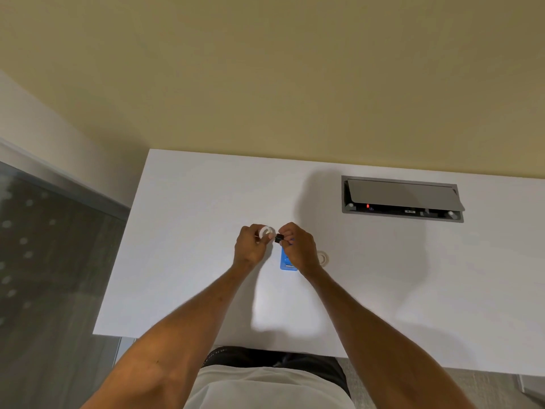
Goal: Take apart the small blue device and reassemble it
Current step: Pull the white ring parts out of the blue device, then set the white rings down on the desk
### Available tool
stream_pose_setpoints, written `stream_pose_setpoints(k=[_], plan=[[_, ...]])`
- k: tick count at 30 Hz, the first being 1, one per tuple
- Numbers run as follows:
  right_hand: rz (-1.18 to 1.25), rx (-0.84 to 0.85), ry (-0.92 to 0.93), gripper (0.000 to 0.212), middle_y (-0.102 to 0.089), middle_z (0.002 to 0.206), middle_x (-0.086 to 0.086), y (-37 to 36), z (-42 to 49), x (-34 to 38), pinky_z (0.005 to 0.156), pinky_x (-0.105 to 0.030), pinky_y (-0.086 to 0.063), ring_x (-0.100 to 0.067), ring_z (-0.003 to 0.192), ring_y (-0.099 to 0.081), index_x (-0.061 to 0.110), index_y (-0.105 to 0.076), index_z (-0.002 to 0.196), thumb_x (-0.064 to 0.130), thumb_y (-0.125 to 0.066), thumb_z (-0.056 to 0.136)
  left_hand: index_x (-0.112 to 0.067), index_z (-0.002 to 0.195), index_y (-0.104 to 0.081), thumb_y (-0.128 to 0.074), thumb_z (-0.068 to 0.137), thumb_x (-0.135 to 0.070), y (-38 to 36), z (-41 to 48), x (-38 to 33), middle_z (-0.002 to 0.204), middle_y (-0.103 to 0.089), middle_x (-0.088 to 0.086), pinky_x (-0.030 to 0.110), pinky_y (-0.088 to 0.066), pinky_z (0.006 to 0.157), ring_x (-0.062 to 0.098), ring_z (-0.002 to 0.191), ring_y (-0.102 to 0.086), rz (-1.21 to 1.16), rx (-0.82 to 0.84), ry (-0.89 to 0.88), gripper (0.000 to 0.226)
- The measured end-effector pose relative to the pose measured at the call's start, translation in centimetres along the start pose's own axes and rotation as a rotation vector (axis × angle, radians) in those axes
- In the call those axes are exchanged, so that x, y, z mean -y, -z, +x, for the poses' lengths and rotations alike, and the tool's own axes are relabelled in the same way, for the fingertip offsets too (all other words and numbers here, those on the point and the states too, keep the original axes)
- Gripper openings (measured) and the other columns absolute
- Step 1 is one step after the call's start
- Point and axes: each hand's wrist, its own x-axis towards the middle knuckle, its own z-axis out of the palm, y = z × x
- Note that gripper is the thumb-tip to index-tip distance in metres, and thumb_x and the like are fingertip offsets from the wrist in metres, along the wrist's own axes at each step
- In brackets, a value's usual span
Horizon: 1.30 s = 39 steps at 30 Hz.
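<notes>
On the white table (188, 261), the blue device (286, 262) lies flat under the right hand (299, 249), which pinches a small black part (279, 238), while the left hand (252, 246) grips a white ring (266, 231) just beside it.

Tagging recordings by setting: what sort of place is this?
Probably an office or meeting room: a white desk with a built-in power and cable box, its flap open, and grey carpet.

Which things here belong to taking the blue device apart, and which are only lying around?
Belong to the job:
blue device
white ring in left hand
small black part in right hand
second white ring

Lying about:
open socket box in desk
</notes>
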Motion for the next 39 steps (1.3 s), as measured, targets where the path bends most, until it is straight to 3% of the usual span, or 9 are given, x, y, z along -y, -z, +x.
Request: stream_pose_setpoints(k=[6, 11, 15, 19, 30, 34, 39], plan=[[0.055, -0.033, 0.008, 0.024, -0.077, 0.115, -0.012, -0.5, 0.2, -0.4, 0.100, -0.034, -0.057, -0.028, 0.108, -0.072, 0.000, -0.072, 0.115, -0.004, -0.063, 0.094, -0.014, 0.138, -0.064, -0.066, 0.098, -0.012, 0.5, 0.9, 1.8, 0.139, -0.059, 0.013, 0.043, -0.052, 0.108, 0.033, 0.130, -0.059, 0.139, -0.090, 0.067, 0.040], [0.075, -0.026, -0.039, 0.021, -0.076, 0.111, -0.009, -0.4, 0.7, -1.1, 0.095, -0.038, -0.059, -0.026, 0.102, -0.072, 0.005, -0.072, 0.112, -0.002, -0.060, 0.096, -0.015, 0.139, -0.062, -0.061, 0.095, -0.002, 1.6, 1.9, 4.0, 0.145, -0.050, 0.013, 0.046, -0.053, 0.106, 0.036, 0.132, -0.056, 0.239, -0.079, 0.113, 0.046], [0.108, -0.013, -0.079, 0.021, -0.077, 0.107, -0.006, -0.4, 0.9, -1.5, 0.096, -0.037, -0.059, -0.024, 0.101, -0.072, 0.007, -0.071, 0.109, -0.005, -0.060, 0.095, -0.015, 0.139, -0.060, -0.059, 0.093, -0.001, 1.7, 2.5, 4.4, 0.143, -0.049, 0.014, 0.050, -0.054, 0.104, 0.038, 0.129, -0.057, 0.265, -0.092, 0.157, 0.048], [0.097, -0.006, -0.116, 0.023, -0.076, 0.111, -0.002, -0.2, 0.8, -1.8, 0.090, -0.026, -0.056, -0.020, 0.104, -0.072, 0.012, -0.071, 0.113, -0.001, -0.061, 0.096, -0.013, 0.138, -0.059, -0.061, 0.092, -0.002, 1.3, 3.0, 3.8, 0.139, -0.051, 0.015, 0.051, -0.054, 0.101, 0.038, 0.125, -0.057, 0.279, -0.097, 0.139, 0.048], [0.158, -0.005, -0.114, 0.024, -0.076, 0.115, -0.008, -0.2, 1.4, -0.8, 0.104, -0.040, -0.059, -0.023, 0.107, -0.073, 0.005, -0.068, 0.117, -0.004, -0.061, 0.097, -0.012, 0.138, -0.052, -0.062, 0.091, -0.013, 0.9, 2.4, 2.9, 0.137, -0.049, 0.011, 0.045, -0.047, 0.100, 0.034, 0.121, -0.058, 0.414, -0.172, 0.192, 0.048], [0.213, -0.028, -0.105, 0.024, -0.077, 0.110, -0.009, -0.4, 0.9, -0.4, 0.103, -0.040, -0.059, -0.025, 0.104, -0.074, 0.004, -0.069, 0.115, -0.007, -0.059, 0.096, -0.014, 0.143, -0.053, -0.059, 0.089, -0.011, 0.5, 1.4, 2.2, 0.136, -0.054, 0.009, 0.044, -0.047, 0.101, 0.030, 0.120, -0.060, 0.451, -0.224, 0.081, 0.054], [0.219, -0.031, -0.103, 0.020, -0.075, 0.115, -0.014, -0.2, 0.4, -0.5, 0.102, -0.042, -0.059, -0.031, 0.106, -0.073, 0.002, -0.069, 0.118, 0.000, -0.060, 0.100, -0.023, 0.144, -0.057, -0.060, 0.091, -0.012, -0.6, 0.4, 0.7, 0.140, -0.059, 0.000, 0.042, -0.048, 0.111, 0.025, 0.128, -0.060, 0.279, -0.082, -0.148, 0.054]])
